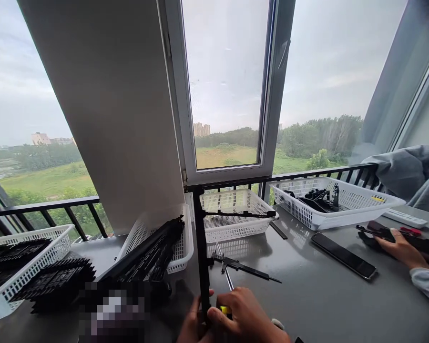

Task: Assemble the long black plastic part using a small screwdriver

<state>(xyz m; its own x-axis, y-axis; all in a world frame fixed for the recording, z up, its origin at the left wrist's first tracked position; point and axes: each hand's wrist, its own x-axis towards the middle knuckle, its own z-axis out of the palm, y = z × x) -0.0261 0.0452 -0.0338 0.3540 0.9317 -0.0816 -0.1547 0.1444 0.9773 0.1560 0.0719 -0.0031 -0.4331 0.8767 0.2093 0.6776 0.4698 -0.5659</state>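
Left hand gripped black strip; right hand clasped yellow-handled tool. Judged unfinished: strip not yet set down; black parts lay left of fingers.

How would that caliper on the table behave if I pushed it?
The caliper would probably slide rather than roll, since its long body looks flat. The shiny tabletop might give it little grip. It lies straight, so it's likely stiff rather than floppy.
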